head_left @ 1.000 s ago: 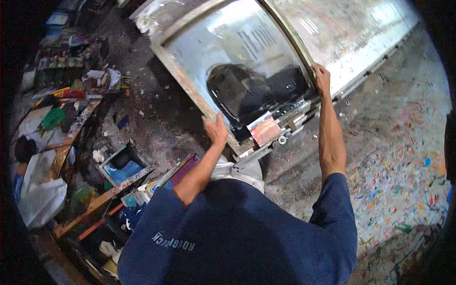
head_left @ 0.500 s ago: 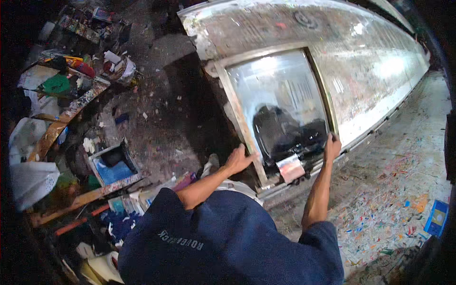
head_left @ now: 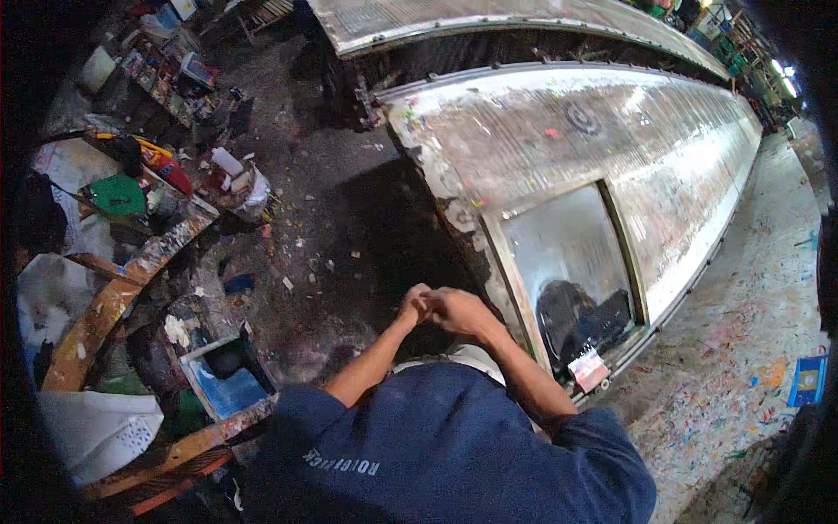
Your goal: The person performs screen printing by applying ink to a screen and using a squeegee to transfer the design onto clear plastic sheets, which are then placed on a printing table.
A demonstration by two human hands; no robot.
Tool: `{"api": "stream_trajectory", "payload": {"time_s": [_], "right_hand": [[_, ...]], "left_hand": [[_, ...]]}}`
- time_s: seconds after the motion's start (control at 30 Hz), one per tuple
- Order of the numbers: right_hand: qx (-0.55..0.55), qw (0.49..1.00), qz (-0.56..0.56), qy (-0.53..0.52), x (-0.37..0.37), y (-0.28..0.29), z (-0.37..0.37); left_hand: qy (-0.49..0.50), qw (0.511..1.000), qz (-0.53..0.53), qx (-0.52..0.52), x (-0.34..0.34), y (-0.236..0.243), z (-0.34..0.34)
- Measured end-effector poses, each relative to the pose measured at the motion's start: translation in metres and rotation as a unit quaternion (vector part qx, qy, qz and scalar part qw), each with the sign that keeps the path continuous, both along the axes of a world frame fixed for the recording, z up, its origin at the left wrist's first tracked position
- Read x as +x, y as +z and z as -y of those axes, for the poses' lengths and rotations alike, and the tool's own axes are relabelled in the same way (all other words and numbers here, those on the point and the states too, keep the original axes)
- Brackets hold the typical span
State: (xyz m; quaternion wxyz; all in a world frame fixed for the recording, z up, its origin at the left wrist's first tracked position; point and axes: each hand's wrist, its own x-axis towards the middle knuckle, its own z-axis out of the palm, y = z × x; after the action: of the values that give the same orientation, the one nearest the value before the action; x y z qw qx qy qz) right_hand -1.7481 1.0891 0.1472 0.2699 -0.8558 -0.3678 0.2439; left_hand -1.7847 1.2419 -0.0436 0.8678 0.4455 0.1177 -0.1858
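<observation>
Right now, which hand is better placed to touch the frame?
Probably the right hand: both hands are left of the frame, but the right one is nearer to it. The left hand is farther away and would need to pass the right.

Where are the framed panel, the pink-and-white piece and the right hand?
Framed panel point(head_left: 559, 249): head view, on its grey inner surface.
Pink-and-white piece point(head_left: 590, 373): head view, on its pink part.
Right hand point(head_left: 460, 312): head view, on its back.
</observation>
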Motion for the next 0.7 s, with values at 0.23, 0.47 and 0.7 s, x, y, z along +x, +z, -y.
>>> {"api": "stream_trajectory", "payload": {"time_s": [0.23,0.47,0.7], "right_hand": [[0.155,0.977,-0.135,0.053,0.061,-0.014,-0.131],[0.308,0.924,-0.181,0.134,0.121,-0.062,-0.263],[0.132,0.981,0.066,0.126,0.337,-0.073,-0.367]], "left_hand": [[0.258,0.948,-0.170,-0.076,0.008,-0.018,-0.110],[0.336,0.910,0.000,-0.244,0.102,0.032,-0.219],[0.297,0.880,0.072,-0.363,0.263,0.157,-0.308]]}}
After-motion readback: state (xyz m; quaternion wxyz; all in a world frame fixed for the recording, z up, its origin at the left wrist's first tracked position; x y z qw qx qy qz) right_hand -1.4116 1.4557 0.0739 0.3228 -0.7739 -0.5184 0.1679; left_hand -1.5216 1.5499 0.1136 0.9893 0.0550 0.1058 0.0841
